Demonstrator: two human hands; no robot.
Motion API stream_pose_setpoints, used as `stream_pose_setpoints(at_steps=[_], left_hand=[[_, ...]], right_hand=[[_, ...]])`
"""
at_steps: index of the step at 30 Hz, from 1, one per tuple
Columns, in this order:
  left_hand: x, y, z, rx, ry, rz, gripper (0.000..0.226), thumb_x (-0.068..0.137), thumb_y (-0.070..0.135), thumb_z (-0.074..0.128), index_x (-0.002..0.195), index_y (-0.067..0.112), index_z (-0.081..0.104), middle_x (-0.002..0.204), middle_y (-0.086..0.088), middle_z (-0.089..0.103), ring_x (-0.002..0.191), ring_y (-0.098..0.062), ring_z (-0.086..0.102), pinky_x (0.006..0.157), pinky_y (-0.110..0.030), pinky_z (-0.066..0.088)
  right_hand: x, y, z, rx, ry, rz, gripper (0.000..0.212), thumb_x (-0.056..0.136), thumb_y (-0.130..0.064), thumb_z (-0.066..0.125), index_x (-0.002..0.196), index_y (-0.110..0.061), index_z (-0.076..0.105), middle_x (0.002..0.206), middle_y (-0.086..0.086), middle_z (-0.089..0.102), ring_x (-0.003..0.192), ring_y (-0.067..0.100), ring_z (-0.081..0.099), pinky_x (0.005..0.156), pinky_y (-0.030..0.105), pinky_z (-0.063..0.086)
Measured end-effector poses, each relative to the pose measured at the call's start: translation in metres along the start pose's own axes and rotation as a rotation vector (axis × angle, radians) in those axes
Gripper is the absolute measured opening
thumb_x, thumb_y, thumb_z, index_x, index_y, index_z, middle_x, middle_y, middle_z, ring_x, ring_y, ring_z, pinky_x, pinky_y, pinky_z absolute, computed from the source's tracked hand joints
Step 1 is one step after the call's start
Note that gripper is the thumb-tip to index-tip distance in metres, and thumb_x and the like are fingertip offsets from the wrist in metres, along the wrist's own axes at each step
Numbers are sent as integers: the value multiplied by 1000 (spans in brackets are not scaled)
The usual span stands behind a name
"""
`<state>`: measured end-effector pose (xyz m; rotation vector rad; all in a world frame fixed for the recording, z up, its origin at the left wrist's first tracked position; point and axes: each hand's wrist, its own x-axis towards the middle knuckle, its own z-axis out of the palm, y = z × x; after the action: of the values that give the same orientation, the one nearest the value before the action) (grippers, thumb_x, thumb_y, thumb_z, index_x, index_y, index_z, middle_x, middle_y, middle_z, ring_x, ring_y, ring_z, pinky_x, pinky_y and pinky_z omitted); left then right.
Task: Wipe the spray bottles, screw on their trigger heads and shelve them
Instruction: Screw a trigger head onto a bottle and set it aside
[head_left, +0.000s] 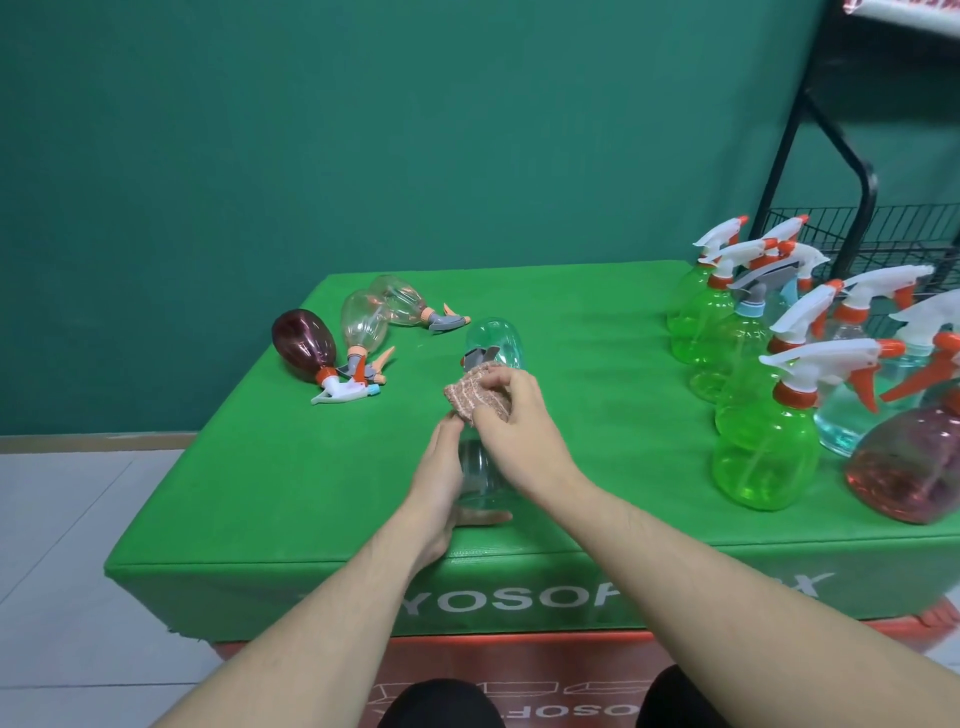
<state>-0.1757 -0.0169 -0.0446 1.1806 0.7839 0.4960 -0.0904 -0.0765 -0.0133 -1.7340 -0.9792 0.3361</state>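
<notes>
On the green table (571, 364) my left hand (441, 483) grips a clear spray bottle (483, 483) that stands near the front edge. My right hand (514, 415) pinches a pink woven cloth (470, 395) and presses it over the bottle's top, so the neck is hidden. Just behind the cloth lies a pale green-tinted bottle (493, 340) with a grey trigger head. At the back left a maroon bottle (304, 343) and two clear bottles (366, 322) lie on their sides with trigger heads on.
Several upright bottles with white and orange trigger heads crowd the table's right side, among them a green one (758, 457) and a pink one (909, 467). A black wire rack (857, 228) stands behind them. A green wall is at the back, and white floor tiles lie to the left.
</notes>
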Motion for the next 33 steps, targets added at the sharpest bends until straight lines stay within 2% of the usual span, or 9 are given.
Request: stream_pose_setpoints(at_steps=[3, 8, 12, 16, 19, 23, 28, 31, 33], left_hand=[[0, -2, -1, 10, -17, 33, 34, 107, 51, 39, 128, 28, 54, 115, -12, 72, 78, -21, 75, 65, -46, 61], [-3, -6, -3, -45, -60, 54, 40, 104, 59, 41, 127, 29, 56, 119, -3, 75, 105, -29, 74, 84, -58, 61], [-4, -9, -3, -68, -57, 76, 45, 103, 64, 38, 131, 36, 59, 120, 3, 75, 107, -23, 74, 78, -44, 63], [-1, -12, -4, -61, -35, 69, 52, 102, 67, 36, 133, 35, 62, 121, 3, 75, 108, -22, 74, 70, -36, 61], [3, -13, -5, -67, -32, 49, 51, 103, 66, 36, 129, 32, 65, 119, 1, 76, 108, -24, 74, 76, -45, 63], [5, -13, -7, -93, -21, 34, 47, 106, 60, 36, 127, 31, 67, 118, 0, 77, 111, -27, 73, 89, -62, 59], [8, -16, -8, -77, 1, 55, 39, 110, 48, 36, 124, 25, 65, 111, -4, 78, 98, -29, 76, 74, -54, 63], [9, -17, -6, -47, 16, 77, 35, 110, 42, 38, 121, 24, 66, 106, -5, 79, 93, -26, 77, 76, -56, 63], [10, -19, -6, -50, 22, 72, 34, 109, 40, 39, 120, 24, 67, 108, -6, 78, 99, -29, 76, 80, -60, 62]], right_hand=[[0, -4, 1, -57, 14, -26, 45, 95, -24, 52, 139, -13, 51, 141, 0, 42, 132, 11, 42, 118, 33, 29], [-3, -2, 8, -171, 40, -55, 48, 104, -31, 45, 149, -17, 44, 158, -2, 30, 146, 13, 29, 122, 30, 20], [-4, 0, 12, -237, 68, -59, 48, 102, -38, 47, 149, -31, 45, 161, -4, 27, 147, 15, 28, 122, 39, 25], [-8, 2, 12, -226, 54, -120, 54, 102, -33, 48, 154, -28, 36, 162, -8, 29, 147, 9, 27, 122, 30, 22], [-10, 7, 9, -221, 29, -130, 58, 101, -31, 50, 156, -19, 34, 162, -6, 30, 149, 7, 24, 124, 34, 20], [-10, 14, 8, -201, -22, -131, 54, 100, -32, 51, 152, -20, 42, 166, -6, 21, 152, 6, 18, 125, 33, 17], [-6, 9, 8, -131, -63, -68, 68, 85, -44, 46, 151, -28, 42, 166, -11, 20, 151, 4, 18, 124, 31, 17], [-4, 9, 8, -111, -53, -36, 79, 79, -49, 44, 156, -29, 35, 164, -13, 24, 149, 1, 20, 124, 29, 18], [-5, 11, 7, -130, -57, -31, 79, 79, -51, 44, 155, -31, 37, 163, -16, 23, 149, 2, 21, 123, 31, 21]])
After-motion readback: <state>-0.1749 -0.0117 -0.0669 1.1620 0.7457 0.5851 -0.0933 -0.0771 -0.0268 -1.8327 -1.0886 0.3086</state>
